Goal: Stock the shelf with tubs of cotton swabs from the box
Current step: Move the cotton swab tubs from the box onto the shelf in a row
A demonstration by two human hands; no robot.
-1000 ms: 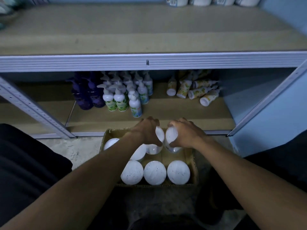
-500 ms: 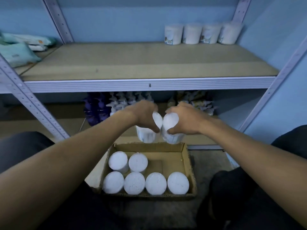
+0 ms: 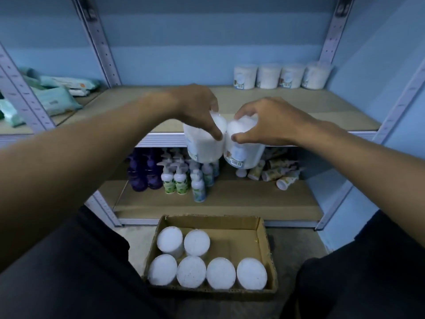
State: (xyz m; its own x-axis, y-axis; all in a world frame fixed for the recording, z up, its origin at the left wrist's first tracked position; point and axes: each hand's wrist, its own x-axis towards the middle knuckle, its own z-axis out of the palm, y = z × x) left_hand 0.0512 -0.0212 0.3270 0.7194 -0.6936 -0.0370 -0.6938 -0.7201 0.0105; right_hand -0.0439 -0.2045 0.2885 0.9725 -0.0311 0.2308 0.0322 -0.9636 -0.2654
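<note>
Each hand, left hand [image 3: 195, 107] and right hand [image 3: 269, 122], grips one tub; six tubs [image 3: 190, 271] in box [image 3: 264, 238], four on shelf [image 3: 280, 75].

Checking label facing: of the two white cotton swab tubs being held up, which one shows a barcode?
The white plastic tub in the right hand, namely the right-hand tub: a barcode shows near its base. The left hand tub shows none clearly.

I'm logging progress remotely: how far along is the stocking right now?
Done: four tubs stand in a row at the back right of the shelf. In hand: the left hand and right hand each grip one tub by its top, left tub and right tub, at the shelf's front edge, not yet set down. Left: six tubs remain in the box.
</note>
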